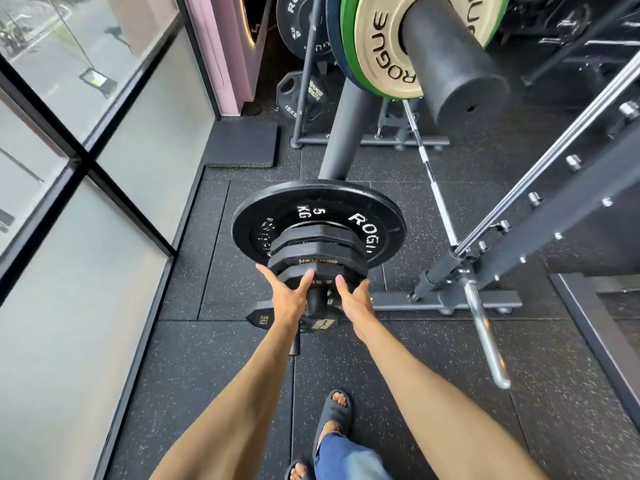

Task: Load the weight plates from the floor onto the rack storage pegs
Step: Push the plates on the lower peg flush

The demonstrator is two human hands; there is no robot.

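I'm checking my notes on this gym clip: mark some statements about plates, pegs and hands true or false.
1. The left hand and right hand both touch the small black angular plate on the lower black peg. True.
2. A round black 5 KG plate sits behind it on that peg. True.
3. The outermost plate on the thick upper peg is red. False: it is a cream plate, a green plate behind.
4. No plate remains on the floor. False: a black 15 KG plate lies on the speckled floor.
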